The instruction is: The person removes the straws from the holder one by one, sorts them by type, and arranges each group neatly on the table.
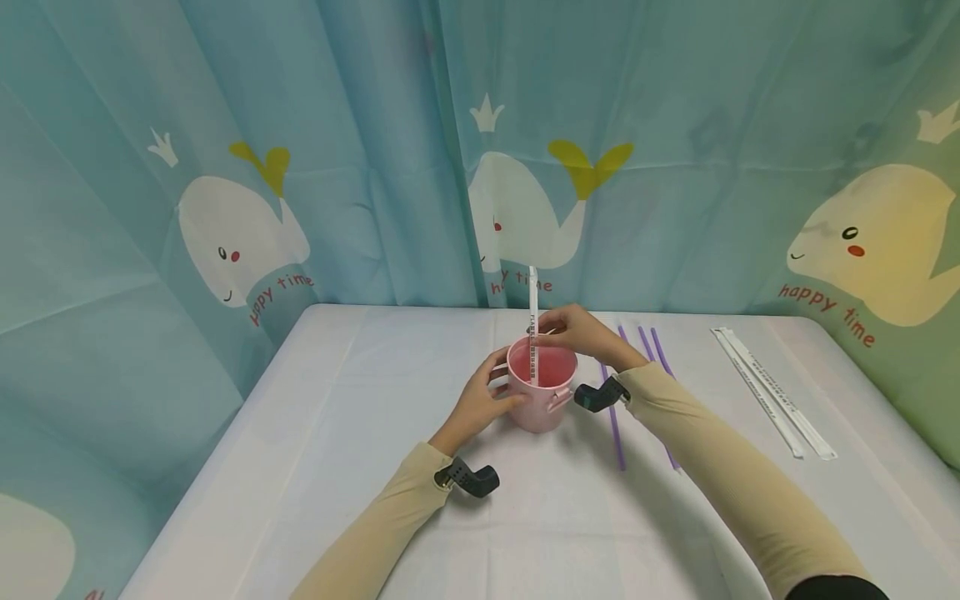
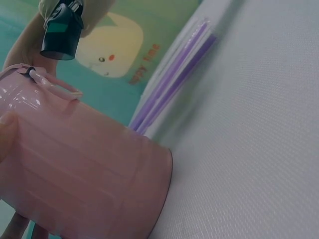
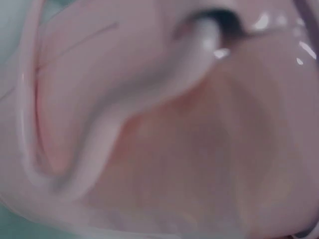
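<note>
A small pink bucket [image 1: 534, 410] stands on the white table, its opening facing up. My left hand [image 1: 480, 400] grips its left side, thumb on the near wall and fingers round the far side; the thumb [image 2: 7, 134] also shows in the left wrist view. One white paper-wrapped straw [image 1: 533, 300] stands upright in the bucket, its lower end hidden behind the front wall. At the back rim my right hand [image 1: 577, 332] pinches this straw between thumb and fingers. The bucket's pink handle [image 3: 99, 144] fills much of the right wrist view, blurred.
Several purple straws [image 1: 615, 433] lie on the table to the bucket's right, partly under the right forearm. Farther right lie two white wrapped straws [image 1: 780, 400]. A blue-green curtain [image 1: 390, 208] with whale prints hangs behind the table [image 1: 360, 467].
</note>
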`<state>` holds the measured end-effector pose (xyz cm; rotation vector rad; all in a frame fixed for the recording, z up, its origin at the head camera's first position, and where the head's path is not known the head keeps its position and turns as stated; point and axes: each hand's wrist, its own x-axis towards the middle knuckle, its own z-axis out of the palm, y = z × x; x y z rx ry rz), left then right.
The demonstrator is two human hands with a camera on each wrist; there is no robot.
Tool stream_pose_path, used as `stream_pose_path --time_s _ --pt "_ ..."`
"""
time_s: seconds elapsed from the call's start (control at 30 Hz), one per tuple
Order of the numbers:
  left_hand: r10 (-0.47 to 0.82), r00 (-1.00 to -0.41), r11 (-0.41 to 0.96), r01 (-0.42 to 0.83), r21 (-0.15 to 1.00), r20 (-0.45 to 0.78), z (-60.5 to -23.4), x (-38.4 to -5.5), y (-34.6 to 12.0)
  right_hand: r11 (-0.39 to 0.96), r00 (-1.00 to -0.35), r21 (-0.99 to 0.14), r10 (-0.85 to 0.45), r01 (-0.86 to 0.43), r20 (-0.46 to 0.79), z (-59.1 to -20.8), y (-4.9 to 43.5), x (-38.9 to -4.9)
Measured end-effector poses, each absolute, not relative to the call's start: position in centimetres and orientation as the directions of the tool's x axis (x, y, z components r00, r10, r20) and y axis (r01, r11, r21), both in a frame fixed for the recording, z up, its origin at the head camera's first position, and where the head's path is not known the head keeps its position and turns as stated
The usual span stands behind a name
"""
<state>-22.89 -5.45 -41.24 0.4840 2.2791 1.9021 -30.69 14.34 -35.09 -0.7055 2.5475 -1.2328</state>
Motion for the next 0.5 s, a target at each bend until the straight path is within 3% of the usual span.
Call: stream_pose_path --time_s 0.5 --pt "0.322 -0.941 0.159 0.162 0.974 0.104 -39.6 -21.8 -5.5 0.534 -0.888 -0.786 -0.459 -0.311 0.04 -34.8 13.9 -30.8"
